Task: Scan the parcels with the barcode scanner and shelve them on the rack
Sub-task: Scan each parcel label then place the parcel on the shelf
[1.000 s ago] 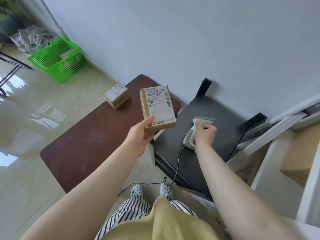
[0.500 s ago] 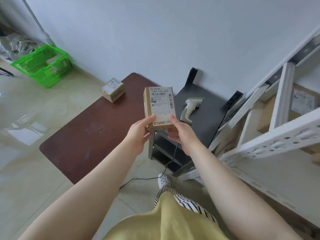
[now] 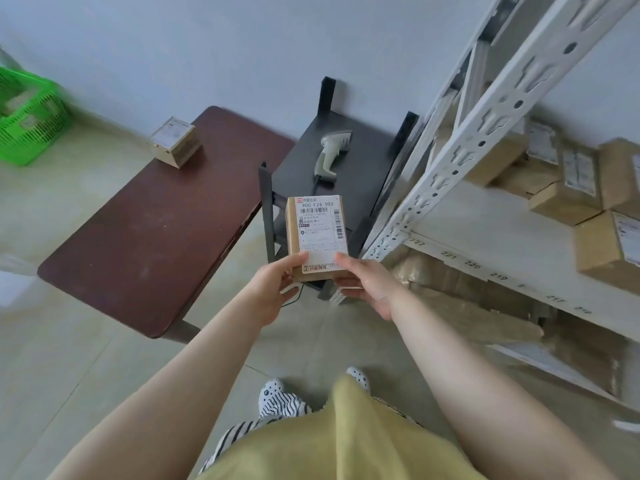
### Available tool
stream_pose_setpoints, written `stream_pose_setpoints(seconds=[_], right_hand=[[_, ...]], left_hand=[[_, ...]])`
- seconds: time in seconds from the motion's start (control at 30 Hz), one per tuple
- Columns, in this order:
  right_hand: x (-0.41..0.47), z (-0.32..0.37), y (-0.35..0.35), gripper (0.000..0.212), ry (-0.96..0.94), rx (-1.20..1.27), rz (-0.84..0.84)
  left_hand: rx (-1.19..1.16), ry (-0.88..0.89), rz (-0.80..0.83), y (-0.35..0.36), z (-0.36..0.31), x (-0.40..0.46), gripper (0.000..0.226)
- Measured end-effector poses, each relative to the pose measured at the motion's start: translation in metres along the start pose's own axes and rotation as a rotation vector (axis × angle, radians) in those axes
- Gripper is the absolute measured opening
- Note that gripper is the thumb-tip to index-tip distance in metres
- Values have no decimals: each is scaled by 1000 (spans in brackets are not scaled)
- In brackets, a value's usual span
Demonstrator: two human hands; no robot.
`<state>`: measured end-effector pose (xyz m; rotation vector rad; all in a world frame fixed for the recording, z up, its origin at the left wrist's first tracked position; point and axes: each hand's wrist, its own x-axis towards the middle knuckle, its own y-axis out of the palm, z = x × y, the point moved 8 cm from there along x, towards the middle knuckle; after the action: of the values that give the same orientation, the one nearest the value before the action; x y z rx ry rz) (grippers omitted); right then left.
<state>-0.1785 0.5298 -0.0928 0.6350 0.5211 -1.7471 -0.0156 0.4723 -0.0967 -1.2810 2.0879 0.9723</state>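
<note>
Head view: a labelled parcel (image 3: 317,237) held in the air before the rack (image 3: 460,157).
Left hand (image 3: 273,289) and right hand (image 3: 367,285) grip its lower end, fingers curled around it; the barcode scanner (image 3: 330,150) lies near the black surface's (image 3: 367,174) far edge, a second parcel (image 3: 175,142) at the brown surface's (image 3: 156,230) far corner.

Soft daylight — blurred, wide-angle-warped edges.

Both hands held a labelled parcel (image 3: 317,237) upright, left hand (image 3: 273,289) and right hand (image 3: 367,284) gripping its lower corners. Beyond it, the scanner (image 3: 330,152) lay on a black stand (image 3: 367,174); the white rack (image 3: 478,233) stood right.
</note>
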Motion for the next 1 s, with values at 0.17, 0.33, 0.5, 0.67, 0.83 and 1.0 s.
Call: stream_pose_setpoints(seconds=[0.17,0.33,0.5,0.67,0.83,1.0], right_hand=[[-30,-33,-48,46,26,-5,29],[-67,-75,-131,58,54,-28,9],[-104,-104,-237,27,59,32,-56],[-131,-115,-328,30,54,123,-163],[-141,-114,-380,41,40,254,-207],[-134,-104,-410,31,71,436,-255]], left_hand=[[72,-72,45,43,43,-5,19],[122,-157,83,119,102,-8,33],[145,-131,116,229,139,-5,49],[148,-106,136,324,161,7,19],[166,-75,120,384,160,18,19],[188,-54,102,424,144,44,23]])
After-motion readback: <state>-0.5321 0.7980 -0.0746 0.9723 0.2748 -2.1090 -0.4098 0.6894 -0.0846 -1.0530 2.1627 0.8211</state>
